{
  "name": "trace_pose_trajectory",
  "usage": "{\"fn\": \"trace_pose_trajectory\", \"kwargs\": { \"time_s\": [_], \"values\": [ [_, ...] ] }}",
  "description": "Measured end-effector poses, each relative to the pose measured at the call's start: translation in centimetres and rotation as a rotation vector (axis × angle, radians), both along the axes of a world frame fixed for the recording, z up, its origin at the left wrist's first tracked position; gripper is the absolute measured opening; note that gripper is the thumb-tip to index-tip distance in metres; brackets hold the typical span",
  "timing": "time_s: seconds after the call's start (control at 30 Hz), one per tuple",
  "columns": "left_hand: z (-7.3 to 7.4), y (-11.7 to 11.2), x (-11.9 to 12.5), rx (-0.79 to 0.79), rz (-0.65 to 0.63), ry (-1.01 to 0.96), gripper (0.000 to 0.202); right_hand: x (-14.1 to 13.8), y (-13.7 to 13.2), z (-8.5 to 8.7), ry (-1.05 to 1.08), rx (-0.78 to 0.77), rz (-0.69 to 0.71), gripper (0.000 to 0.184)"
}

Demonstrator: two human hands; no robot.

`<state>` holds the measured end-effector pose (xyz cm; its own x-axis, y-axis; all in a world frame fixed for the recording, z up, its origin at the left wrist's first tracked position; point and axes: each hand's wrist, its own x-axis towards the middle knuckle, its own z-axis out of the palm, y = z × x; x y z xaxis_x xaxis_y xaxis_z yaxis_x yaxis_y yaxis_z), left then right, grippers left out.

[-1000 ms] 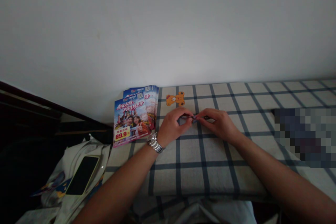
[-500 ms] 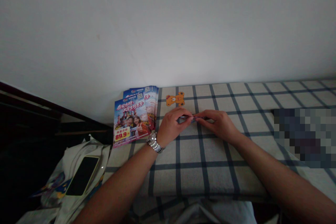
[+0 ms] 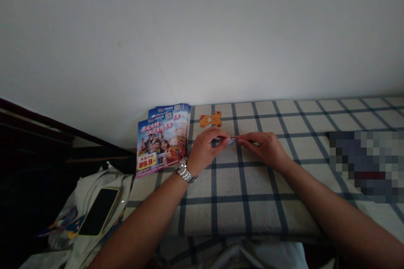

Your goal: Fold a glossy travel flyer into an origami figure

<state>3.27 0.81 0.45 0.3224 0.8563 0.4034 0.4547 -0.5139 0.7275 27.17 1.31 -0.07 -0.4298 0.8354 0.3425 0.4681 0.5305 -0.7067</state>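
Note:
My left hand (image 3: pixel 206 148), with a metal watch (image 3: pixel 184 170) on its wrist, and my right hand (image 3: pixel 265 148) meet over the checked cloth (image 3: pixel 240 189). Both pinch a small folded strip of printed paper (image 3: pixel 229 140) between thumb and fingers, pressing it down near the cloth. Most of the strip is hidden by the fingers. A stack of colourful flyers (image 3: pixel 159 142) lies just left of my left hand.
An orange bear-shaped cut-out (image 3: pixel 211 119) lies near the wall behind my hands. A phone (image 3: pixel 99 211) rests on white fabric at lower left. A blurred patch (image 3: pixel 366 164) covers part of the cloth at right. The white wall stands close behind.
Both hands stay pinched on the paper strip; my fingers have shifted slightly along it. Nothing else moved.

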Motion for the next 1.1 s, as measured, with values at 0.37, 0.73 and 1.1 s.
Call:
{"fn": "trace_pose_trajectory", "kwargs": {
  "time_s": [0.37, 0.73, 1.1],
  "values": [
    [-0.01, 0.12, -0.12, 0.022, 0.016, 0.003, 0.007, 0.03, 0.1, -0.11, 0.017, -0.006, -0.008, 0.025],
    [-0.24, 0.14, -0.06, 0.016, 0.005, 0.013, 0.006, 0.21, 0.19, -0.04, -0.001, 0.038, -0.03, 0.021],
    [0.09, -0.14, 0.01, -0.004, -0.076, 0.01, 0.021, -0.07, 0.16, 0.33, 0.06, -0.035, -0.087, 0.023]
  ]
}}
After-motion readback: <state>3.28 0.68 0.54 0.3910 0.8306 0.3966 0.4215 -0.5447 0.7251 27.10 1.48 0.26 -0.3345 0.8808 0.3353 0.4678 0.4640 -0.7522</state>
